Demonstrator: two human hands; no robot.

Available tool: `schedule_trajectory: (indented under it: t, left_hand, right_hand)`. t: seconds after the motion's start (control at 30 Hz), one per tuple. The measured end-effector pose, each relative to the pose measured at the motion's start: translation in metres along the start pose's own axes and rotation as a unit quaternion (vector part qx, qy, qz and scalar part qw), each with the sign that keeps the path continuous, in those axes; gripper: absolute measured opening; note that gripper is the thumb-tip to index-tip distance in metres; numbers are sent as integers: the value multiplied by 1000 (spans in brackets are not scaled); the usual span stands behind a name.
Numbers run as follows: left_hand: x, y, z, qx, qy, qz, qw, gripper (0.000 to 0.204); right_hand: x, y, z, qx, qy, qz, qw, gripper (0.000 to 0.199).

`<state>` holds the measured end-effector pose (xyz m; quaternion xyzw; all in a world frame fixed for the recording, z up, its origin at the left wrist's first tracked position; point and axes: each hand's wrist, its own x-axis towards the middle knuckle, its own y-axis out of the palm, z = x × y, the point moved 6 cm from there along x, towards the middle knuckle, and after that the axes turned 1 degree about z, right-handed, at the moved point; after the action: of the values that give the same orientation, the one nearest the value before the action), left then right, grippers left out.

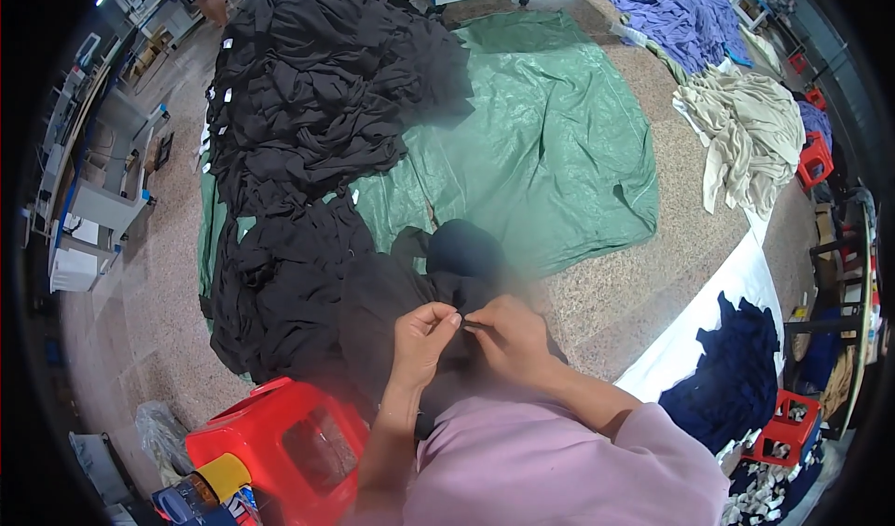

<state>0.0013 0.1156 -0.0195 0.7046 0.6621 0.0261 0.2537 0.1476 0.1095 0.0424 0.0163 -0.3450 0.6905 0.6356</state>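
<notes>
Close together over my lap, my left hand [424, 341] and my right hand [513, 337] both pinch a small part of a black garment [396, 298]. Thumb and forefinger are pressed together on each hand, and the fingertips nearly meet. The bit of cloth between them is too small to make out in detail. The garment drapes across my legs and merges on the left with more black garments [289, 265]. Beyond them rises a large heap of black garments [317, 69], with small white labels along its left side.
A green plastic sheet [550, 144] lies under the heap. At lower left stands a red plastic stool [289, 442] beside a yellow-ended roll [224, 477]. Purple cloth [685, 23], beige cloth [746, 135] and navy cloth [722, 377] lie to the right. Sewing tables [103, 200] line the left.
</notes>
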Motion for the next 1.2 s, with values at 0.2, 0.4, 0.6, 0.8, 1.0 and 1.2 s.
schedule_trajectory:
  t: [0.2, 0.4, 0.6, 0.8, 1.0, 1.2]
  left_hand:
    - [-12, 8, -26, 207, 112, -32, 971, 3]
    - [-20, 4, -21, 200, 142, -35, 969, 6]
    - [-20, 11, -23, 191, 142, 2, 971, 10]
    - [-22, 19, -30, 328, 163, -8, 931, 10]
    - [-21, 5, 0, 156, 49, -38, 986, 10]
    - [-20, 6, 16, -48, 3, -27, 998, 7]
  right_hand:
    - [5, -3, 5, -3, -72, 31, 997, 27]
    - [6, -4, 3, 18, -38, 62, 997, 24]
    - [3, -4, -11, 86, 28, 65, 994, 18]
    - [3, -3, -18, 127, 89, 71, 985, 14]
    - [-3, 5, -31, 204, 196, 96, 954, 9]
    - [-12, 22, -44, 291, 345, 143, 881, 20]
